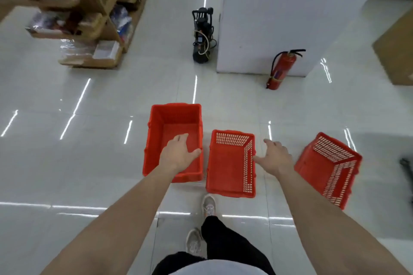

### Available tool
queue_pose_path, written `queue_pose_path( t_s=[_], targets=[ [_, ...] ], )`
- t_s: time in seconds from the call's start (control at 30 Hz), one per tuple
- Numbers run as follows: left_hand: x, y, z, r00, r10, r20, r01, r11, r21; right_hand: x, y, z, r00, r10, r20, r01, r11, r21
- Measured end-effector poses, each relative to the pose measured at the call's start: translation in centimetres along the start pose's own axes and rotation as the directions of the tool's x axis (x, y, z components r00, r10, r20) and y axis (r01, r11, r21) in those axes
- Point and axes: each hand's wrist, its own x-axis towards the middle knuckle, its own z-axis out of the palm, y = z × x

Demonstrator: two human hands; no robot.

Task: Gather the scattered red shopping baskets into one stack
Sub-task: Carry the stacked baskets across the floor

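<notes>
White glossy tile floor (89,163), streaked with reflections of ceiling strip lights, carries everything listed. White square pillar (279,18), far centre-right. Wooden shelving unit (98,18), far left, stocked with boxed and wrapped goods, too blurred to name. Black wheeled machine (202,35) with a pale cable, standing just beside the pillar's left face. Red fire extinguisher (281,69), tilted against the pillar's near corner. Brown cardboard (395,51) at the right edge. None of these lies between the person and the baskets.

Red plastic shopping baskets, three, all mouth up on the floor in a rough row, unstacked. Left basket (174,123): the largest in view, its walls looking solid, squared to the aisle. Middle basket (230,172): slotted walls, just beside the left basket, a narrow gap between them. Right basket (328,174): slotted walls, turned at an angle, well apart from the middle one.

Left hand (178,154): fingers spread, palm down, over the left basket's near right part; contact cannot be told. Right hand (274,158): fingers spread, over bare floor between the middle and right baskets, thumb near the middle basket's right rim; gripping nothing.

Two pale trainers (209,205) and dark trousers below.
</notes>
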Motion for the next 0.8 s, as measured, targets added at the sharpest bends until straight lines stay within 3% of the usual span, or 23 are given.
queue_pose_path(
  t_s=[0.37,0.5,0.63,0.8],
  targets=[
    [-7.4,20.6,7.5,0.926,0.353,0.134,-0.366,0.926,0.088,-11.6,24.4,-3.4,0.936,0.341,-0.089,-0.311,0.918,0.246],
    [-9.7,29.6,13.5,0.916,0.366,0.166,-0.378,0.925,0.045,-14.2,35.5,-4.0,0.912,0.407,-0.06,-0.363,0.864,0.349],
    [-12.5,38.0,20.8,0.931,0.305,0.2,-0.303,0.952,-0.039,-15.8,46.3,-5.2,0.873,0.486,-0.052,-0.439,0.826,0.353],
    [-14.3,46.5,26.4,0.912,0.335,0.236,-0.341,0.94,-0.015,-15.0,56.1,-7.1,0.849,0.528,-0.016,-0.487,0.794,0.363]
  ],
)
